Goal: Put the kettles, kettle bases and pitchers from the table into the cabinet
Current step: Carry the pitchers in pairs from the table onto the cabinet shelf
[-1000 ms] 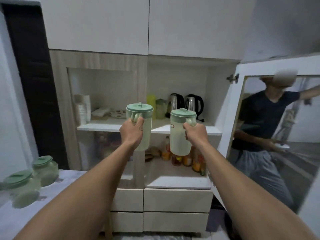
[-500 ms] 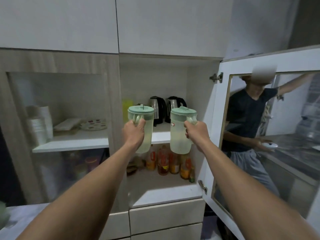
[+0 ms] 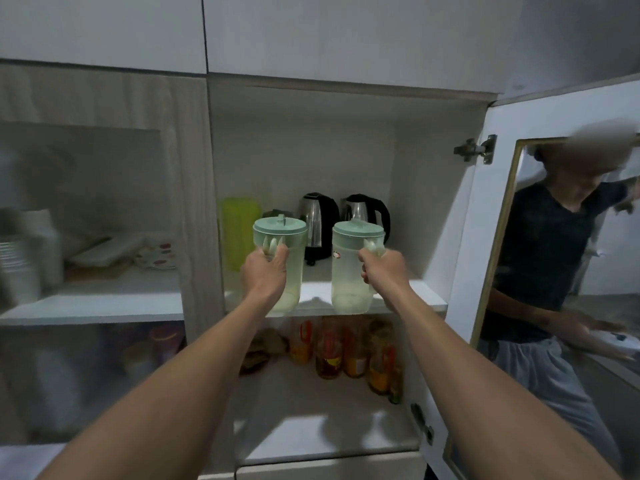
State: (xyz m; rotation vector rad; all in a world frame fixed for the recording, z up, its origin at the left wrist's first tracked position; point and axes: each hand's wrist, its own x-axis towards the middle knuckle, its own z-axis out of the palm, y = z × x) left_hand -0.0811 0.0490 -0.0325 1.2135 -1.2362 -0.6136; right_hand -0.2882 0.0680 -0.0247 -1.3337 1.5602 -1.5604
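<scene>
Cabinet [image 3: 346, 109], right door [image 3: 485, 237] open; left bay behind frosted glass, contents blurred. 2 kettles [image 3: 318, 220] at back of middle shelf [image 3: 408, 299], bases hidden. 2 green-lidded pitchers: left hand [image 3: 265, 271] gripping left pitcher [image 3: 282, 258], right hand [image 3: 381, 268] gripping right pitcher [image 3: 353, 268], both at shelf front edge. Red sticker on right pitcher, unreadable.

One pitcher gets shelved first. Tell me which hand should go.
Right, probably. The right hand holds its pitcher before bare shelf; the left pitcher faces the yellow-green container.
</scene>
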